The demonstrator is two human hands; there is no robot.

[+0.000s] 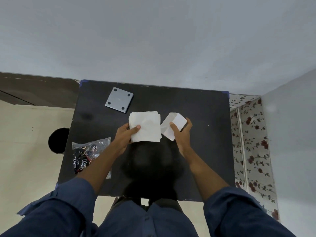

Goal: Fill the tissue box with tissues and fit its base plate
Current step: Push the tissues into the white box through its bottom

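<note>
Head view: my left hand [123,136] pinches the near left corner of the white tissue stack [145,126], thumb on top, at the middle of the black table [196,151]. My right hand [182,134] clasps the tilted white tissue box [173,124] just beside it. The grey base plate [119,100] lies apart, further back.

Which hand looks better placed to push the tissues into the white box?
Left. The left hand already grips the tissue stack, while the right hand holds the tissue box beside it.
</note>
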